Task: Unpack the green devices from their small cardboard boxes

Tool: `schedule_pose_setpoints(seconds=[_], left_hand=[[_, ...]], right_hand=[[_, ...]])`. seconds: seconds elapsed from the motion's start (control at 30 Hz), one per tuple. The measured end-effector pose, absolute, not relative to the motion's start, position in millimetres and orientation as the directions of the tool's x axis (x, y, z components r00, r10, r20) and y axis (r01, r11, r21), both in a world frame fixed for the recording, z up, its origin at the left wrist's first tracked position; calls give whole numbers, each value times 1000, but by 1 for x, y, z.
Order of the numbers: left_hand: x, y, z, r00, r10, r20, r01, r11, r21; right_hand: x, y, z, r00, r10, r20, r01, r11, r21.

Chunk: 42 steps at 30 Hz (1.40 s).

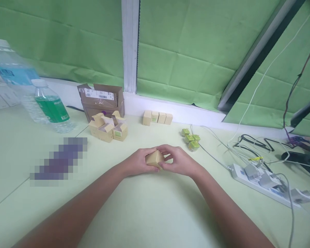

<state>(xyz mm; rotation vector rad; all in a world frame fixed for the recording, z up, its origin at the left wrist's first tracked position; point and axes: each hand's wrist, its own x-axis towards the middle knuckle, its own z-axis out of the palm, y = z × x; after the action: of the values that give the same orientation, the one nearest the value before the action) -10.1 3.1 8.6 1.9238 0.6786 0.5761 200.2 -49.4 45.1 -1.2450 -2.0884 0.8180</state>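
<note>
Both my hands meet at the middle of the pale green table (150,213) around one small tan carton (154,158). My left hand (136,161) cups the carton from the left with curled fingers. My right hand (179,160) grips it from the right, thumb and fingertips pressed on its near corner. Behind them, a row of closed small tan cartons (157,117) stands by the wall. A few small green items (190,138) lie to the right of that row. A cluster of open tan cartons (108,128) sits at the back left.
A brown cardboard box (101,98) stands behind the open cartons. Plastic water bottles (50,109) are at the far left. A white power strip (268,182) with plugs and tangled cables (250,144) fills the right side. Green cloth covers the wall.
</note>
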Motion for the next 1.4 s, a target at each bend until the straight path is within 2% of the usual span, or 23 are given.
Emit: schedule_pose_setpoints(seconds=[0.17,0.33,0.43,0.5,0.67,0.73,0.8,0.87,0.93,1.0,1.07,1.17,1.23,1.27,1.33,1.4], left_hand=[[-4,-3,13,706,697,128,283,-443,851],[2,-7,6,646,733,213,417,-573,706],[5,-6,0,630,727,272,437,-622,650],[5,-6,-1,628,722,292,426,-632,648],[2,-10,6,637,726,259,345,-569,747],[1,-11,7,618,752,230,308,-501,808],[0,-11,7,606,764,219,293,-471,832],[0,-10,7,603,762,235,314,-498,808],[-2,-7,6,602,752,270,359,-557,749],[-6,-5,7,613,727,310,406,-626,665],[-11,-2,10,634,683,363,444,-705,553],[-19,1,18,653,581,486,450,-813,369],[-24,1,27,652,516,556,425,-856,296],[-25,0,31,656,494,571,411,-868,279],[-27,-3,40,674,491,552,413,-870,270],[-28,-6,47,678,536,502,455,-844,286]], right_hand=[[195,-56,50,-422,890,172,681,437,-587],[185,-58,40,-384,903,195,792,430,-433],[183,-54,32,-337,916,219,794,401,-456],[187,-49,29,-288,927,239,771,373,-516],[207,-34,26,-164,972,170,653,236,-719],[212,-30,24,-133,970,205,659,241,-712],[214,-28,22,-63,941,332,715,275,-643],[212,-27,20,3,894,448,775,281,-566],[208,-28,18,15,896,445,772,272,-575],[202,-29,15,-16,937,348,679,266,-684],[195,-28,11,-43,971,234,505,223,-834],[182,-27,3,-28,999,21,67,23,-997],[174,-27,-1,-69,988,-137,-227,-149,-962],[170,-28,-3,-100,977,-188,-323,-210,-923],[164,-30,-3,-147,963,-226,-414,-268,-870],[161,-33,-3,-132,966,-223,-425,-259,-867]])
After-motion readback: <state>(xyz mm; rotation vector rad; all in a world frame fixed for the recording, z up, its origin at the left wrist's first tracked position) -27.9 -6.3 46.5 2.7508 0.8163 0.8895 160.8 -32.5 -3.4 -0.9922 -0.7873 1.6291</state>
